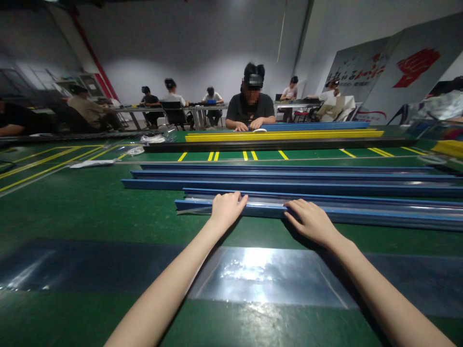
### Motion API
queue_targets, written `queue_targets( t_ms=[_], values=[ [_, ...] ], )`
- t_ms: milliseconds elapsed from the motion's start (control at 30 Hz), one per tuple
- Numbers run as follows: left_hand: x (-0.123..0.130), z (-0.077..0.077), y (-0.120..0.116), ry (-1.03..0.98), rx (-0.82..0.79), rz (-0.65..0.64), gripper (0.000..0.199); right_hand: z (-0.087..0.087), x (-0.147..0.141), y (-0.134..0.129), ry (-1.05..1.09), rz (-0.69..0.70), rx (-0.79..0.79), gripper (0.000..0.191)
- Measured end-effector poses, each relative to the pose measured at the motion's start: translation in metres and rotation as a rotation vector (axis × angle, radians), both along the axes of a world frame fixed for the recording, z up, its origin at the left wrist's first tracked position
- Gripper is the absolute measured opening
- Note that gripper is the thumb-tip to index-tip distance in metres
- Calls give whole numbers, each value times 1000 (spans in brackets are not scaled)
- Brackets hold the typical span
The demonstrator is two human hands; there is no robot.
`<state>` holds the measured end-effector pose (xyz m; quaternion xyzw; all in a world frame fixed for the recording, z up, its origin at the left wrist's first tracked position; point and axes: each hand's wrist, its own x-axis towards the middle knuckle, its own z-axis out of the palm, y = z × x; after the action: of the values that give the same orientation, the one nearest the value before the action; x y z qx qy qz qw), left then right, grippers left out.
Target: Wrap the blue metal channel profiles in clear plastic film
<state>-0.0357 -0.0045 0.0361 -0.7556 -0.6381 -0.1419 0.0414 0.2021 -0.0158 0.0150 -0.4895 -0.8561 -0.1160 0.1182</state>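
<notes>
A long blue plastic channel (pixel 267 211) runs sideways across the green table in front of me. My left hand (pixel 228 208) is closed over its near wall close to the left end, fingers curled on the rim. Further right, my right hand (pixel 310 220) grips the same near wall, fingertips over the rim and thumb on the front side. Clear film shows inside the channel, and a loose film edge (pixel 195 210) sticks out by its left end. Nearer to me, beneath my forearms, a wide strip of clear film (pixel 253 274) lies flat on the table.
More blue channels (pixel 253 184) lie just behind. Past them are a black strip (pixel 275 144), a yellow strip (pixel 289 136) and crumpled clear plastic (pixel 154 138). A person (pixel 250 103) works across the green table (pixel 72 212); several others sit farther back.
</notes>
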Motion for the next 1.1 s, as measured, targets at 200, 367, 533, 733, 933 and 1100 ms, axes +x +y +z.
queue_targets(
  t_ms=[200, 367, 533, 733, 933, 1100],
  values=[
    [-23, 16, 6, -39, -259, -241, 40, 7, -18, 0, 39, -5, -112, 32],
    [-35, 26, 8, 9, -325, -254, 26, 13, -36, 2, 26, -33, -173, 34],
    [-45, 36, 8, 94, -326, -160, 17, 17, -55, 3, 43, -32, -197, 32],
    [-60, 37, 11, 136, -298, -154, 15, 23, -85, 5, 59, 3, -211, 24],
    [-66, 30, 12, 193, -315, -123, 17, 24, -98, 7, 69, 11, -193, 16],
    [-68, 29, 9, 187, -301, -147, 15, 22, -97, 5, 66, 17, -164, 14]
  ],
)
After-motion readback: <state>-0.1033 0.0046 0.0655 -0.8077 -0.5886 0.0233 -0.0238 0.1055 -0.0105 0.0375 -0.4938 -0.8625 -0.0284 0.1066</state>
